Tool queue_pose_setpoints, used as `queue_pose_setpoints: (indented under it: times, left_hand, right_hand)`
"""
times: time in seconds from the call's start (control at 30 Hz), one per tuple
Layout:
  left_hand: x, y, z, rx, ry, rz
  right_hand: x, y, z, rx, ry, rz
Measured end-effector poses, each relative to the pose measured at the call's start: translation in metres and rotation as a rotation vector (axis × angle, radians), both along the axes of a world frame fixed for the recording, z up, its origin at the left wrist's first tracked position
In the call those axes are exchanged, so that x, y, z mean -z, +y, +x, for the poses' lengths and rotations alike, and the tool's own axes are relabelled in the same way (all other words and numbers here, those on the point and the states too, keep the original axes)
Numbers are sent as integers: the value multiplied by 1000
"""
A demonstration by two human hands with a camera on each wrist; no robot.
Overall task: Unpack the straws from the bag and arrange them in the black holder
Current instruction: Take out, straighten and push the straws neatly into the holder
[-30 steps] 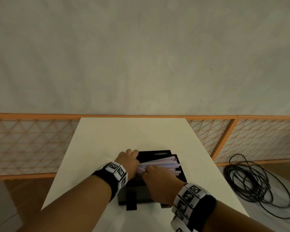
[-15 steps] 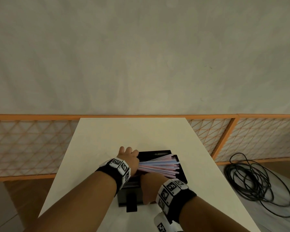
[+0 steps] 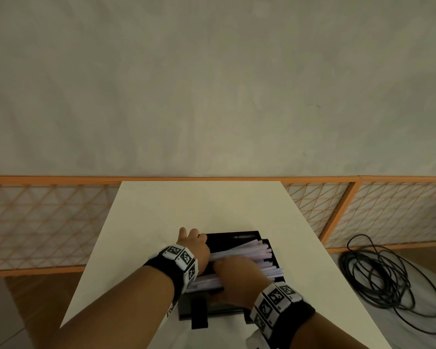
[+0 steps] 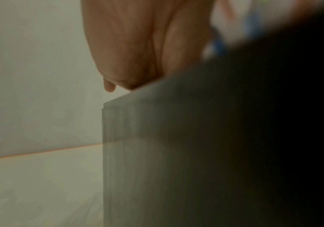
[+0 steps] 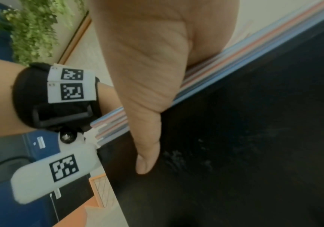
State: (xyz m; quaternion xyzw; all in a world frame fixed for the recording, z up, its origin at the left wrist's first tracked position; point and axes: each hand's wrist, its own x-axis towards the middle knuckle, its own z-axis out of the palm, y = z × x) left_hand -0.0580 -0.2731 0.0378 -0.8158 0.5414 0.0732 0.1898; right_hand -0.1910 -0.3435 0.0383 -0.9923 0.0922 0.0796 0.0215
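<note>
The black holder (image 3: pixel 237 236) stands on the white table (image 3: pixel 199 205), with a bundle of pastel straws (image 3: pixel 249 250) lying lengthwise in it. My left hand (image 3: pixel 194 245) rests against the holder's left end, where the straw ends are, with its fingers stretched forward. My right hand (image 3: pixel 239 273) lies flat on top of the straws and presses on them. In the right wrist view the right hand (image 5: pixel 147 61) covers the straws (image 5: pixel 215 73), and its thumb (image 5: pixel 147 153) runs straight down the holder's dark wall (image 5: pixel 235 138). The left wrist view shows the palm (image 4: pixel 137 46) above the holder's wall (image 4: pixel 176 153). No bag is in view.
A black tab (image 3: pixel 199 313) sticks out at the holder's near side. An orange mesh fence (image 3: pixel 48 222) runs behind the table below a grey wall. A coil of black cable (image 3: pixel 388 280) lies on the floor to the right.
My right hand drew back toward me half a second ago and has now come forward onto the straws again. The left hand has stayed at the holder's left end.
</note>
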Motion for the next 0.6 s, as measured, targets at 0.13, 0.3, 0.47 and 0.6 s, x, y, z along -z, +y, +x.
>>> queue_pose_setpoints:
  times: [0.13,0.3,0.47,0.6]
  left_hand:
    - [-6,0,0,-71,76,-4]
    - [-7,3,4,-73,59,-14]
    - [7,13,6,-29,8,-29]
    - [11,16,6,0,4,-56]
  right_hand:
    - [4,0,-3,-38,-16,-78]
    - [14,-1,-2,26,45,-109]
    - [8,0,-2,30,76,-81]
    - [4,-1,-7,-3,76,-81]
